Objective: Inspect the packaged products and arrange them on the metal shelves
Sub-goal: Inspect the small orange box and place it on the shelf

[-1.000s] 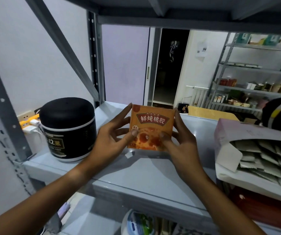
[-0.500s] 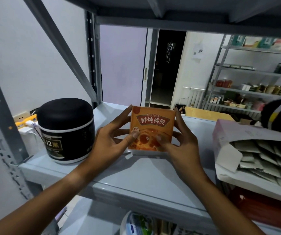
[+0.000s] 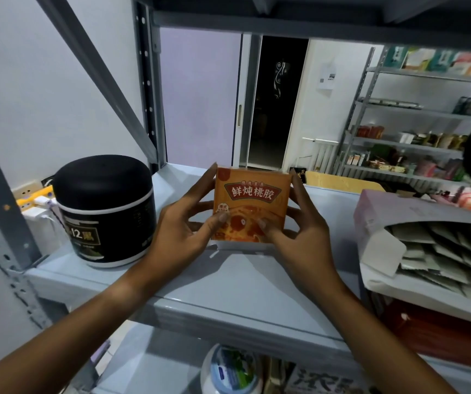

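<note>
Grey metal shelf (image 3: 228, 282) carries an orange packet (image 3: 251, 206), held upright between the left hand (image 3: 183, 231) and right hand (image 3: 299, 231), thumbs pinching its front; its base seemingly touches the shelf.

Head-worn camera, single view
It looks forward and slightly down, close over the pale grey metal shelf (image 3: 228, 282) at near arm's reach.

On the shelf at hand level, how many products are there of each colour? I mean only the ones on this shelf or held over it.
Orange: 1, the orange box, held by left hand and right hand
Black: 1, the black jar
Pink: 1, the open pink carton of sachets
Total: 3
</note>
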